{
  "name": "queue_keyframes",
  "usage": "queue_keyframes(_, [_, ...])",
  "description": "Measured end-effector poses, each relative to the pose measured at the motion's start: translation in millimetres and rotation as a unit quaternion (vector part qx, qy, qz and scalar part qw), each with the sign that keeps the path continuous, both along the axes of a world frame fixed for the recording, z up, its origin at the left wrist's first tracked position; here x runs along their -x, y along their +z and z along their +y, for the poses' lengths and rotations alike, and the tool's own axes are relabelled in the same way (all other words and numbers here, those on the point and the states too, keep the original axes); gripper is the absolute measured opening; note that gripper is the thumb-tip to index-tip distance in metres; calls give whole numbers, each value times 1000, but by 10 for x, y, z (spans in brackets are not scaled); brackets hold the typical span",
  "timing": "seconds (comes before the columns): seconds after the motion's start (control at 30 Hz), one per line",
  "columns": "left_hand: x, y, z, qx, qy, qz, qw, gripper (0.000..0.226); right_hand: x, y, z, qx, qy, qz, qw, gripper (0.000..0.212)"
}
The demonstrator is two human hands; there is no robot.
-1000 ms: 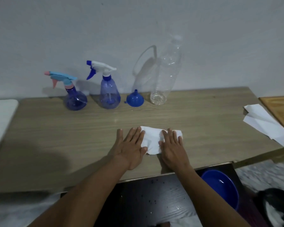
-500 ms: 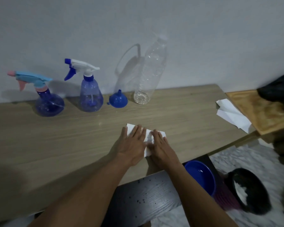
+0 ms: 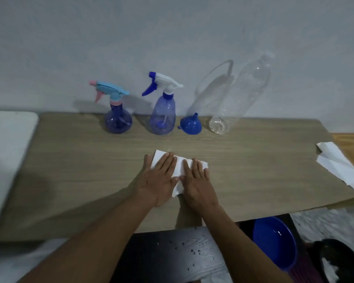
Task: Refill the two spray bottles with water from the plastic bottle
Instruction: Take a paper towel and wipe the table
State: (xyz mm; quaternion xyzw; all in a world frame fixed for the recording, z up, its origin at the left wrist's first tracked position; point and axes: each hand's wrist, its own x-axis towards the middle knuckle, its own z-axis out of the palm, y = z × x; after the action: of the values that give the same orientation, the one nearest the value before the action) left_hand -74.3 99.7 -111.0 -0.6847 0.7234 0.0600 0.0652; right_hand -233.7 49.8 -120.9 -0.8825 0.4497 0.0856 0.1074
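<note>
No readable text, label, brand or number on any bottle, paper or surface.

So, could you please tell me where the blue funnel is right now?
The blue funnel sits upside down at the back of the table, between the white-topped spray bottle on its left and the clear plastic bottle on its right.

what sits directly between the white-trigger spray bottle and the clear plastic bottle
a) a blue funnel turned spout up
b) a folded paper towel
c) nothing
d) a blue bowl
a: the blue funnel stands mouth-down, spout up, on the table between the white-trigger spray bottle and the clear plastic bottle.
</note>
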Motion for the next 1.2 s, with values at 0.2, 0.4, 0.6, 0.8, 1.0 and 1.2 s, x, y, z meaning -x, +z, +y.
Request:
queue_keyframes(0.2, [-1096, -69, 626, -7, 104, -33, 994, 71, -1154, 16, 375, 10, 91, -66, 994, 68])
queue_keyframes(0.4, [-1825, -144, 1322, -25, 188, -30, 981, 70, -1965, -43, 841, 9, 163, -83, 983, 67])
queue_keyframes(0.6, [-1736, -165, 1885, -18, 240, 19, 970, 69, -1928, -18, 1310, -26, 195, -105, 975, 69])
queue_keyframes(0.8, [-1300, -59, 1923, -35, 244, 28, 969, 69, -1496, 0, 1420, -36, 198, -97, 975, 69])
queue_keyframes(1.0, [-513, -3, 1394, -61, 228, 32, 971, 77, -655, -39, 998, -18, 166, -109, 980, 63])
queue_keyframes(1.2, [583, -36, 753, -67, 197, 45, 977, 56, 525, 10, 437, -14, 146, -92, 985, 74])
